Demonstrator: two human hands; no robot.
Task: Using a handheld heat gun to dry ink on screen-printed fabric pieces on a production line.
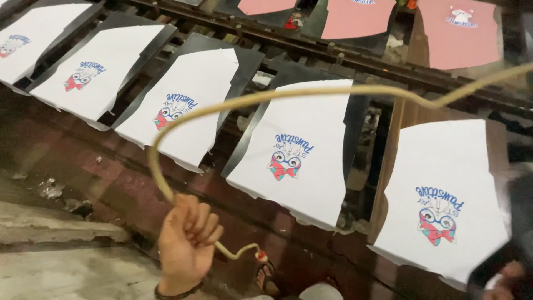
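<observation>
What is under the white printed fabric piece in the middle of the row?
Under the white fabric piece lies a dark flat board, showing at its edges. The board's middle is covered by the cloth.

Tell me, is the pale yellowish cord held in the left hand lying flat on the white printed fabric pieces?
No: the pale yellowish cord loops through the air above the white printed fabric pieces, gripped by the raised left hand.

Left hand (186,244): bare, no glove, no ring visible. Dark thin band (176,292) round wrist, just below hand; no sleeve in view. Right hand (508,278): only fingertips showing at frame corner, far right of left hand, blurred, bare; wrist not visible. Foot (267,275): just right of left hand, in dark strapped sandal. Pale trouser leg (319,291) beside foot.
</observation>
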